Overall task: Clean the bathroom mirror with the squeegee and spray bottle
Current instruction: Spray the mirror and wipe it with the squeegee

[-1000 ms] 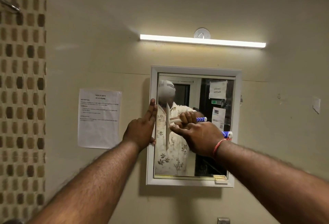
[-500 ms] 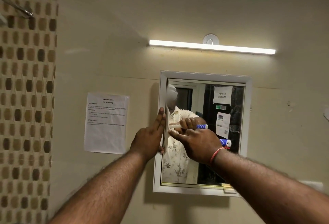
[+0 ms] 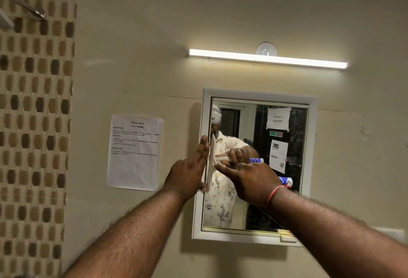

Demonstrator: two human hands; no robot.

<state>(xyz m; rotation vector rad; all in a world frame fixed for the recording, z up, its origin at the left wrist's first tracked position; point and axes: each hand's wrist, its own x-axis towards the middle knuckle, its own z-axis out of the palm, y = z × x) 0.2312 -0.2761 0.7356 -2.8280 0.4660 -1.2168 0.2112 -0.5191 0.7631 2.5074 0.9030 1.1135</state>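
Observation:
The wall mirror (image 3: 313,145) has a white frame, and its glass reflects a person in a floral shirt. My right hand (image 3: 249,180) grips the white squeegee; its blue-and-white handle end (image 3: 286,182) sticks out behind my wrist. The blade stands upright against the glass at the mirror's left edge. My left hand (image 3: 187,174) lies flat against the left side of the frame with its fingers pointing up, holding nothing. No spray bottle is in view.
A lit tube light (image 3: 265,58) is mounted above the mirror. A printed task sheet (image 3: 134,152) is taped to the wall left of it. Brown mosaic tiles (image 3: 33,123) and a metal bar (image 3: 28,7) are at the far left.
My right hand has slid the squeegee blade leftward across the glass to the mirror's left edge. The left hand has stayed on the frame. My view has shifted, so the mirror sits further right.

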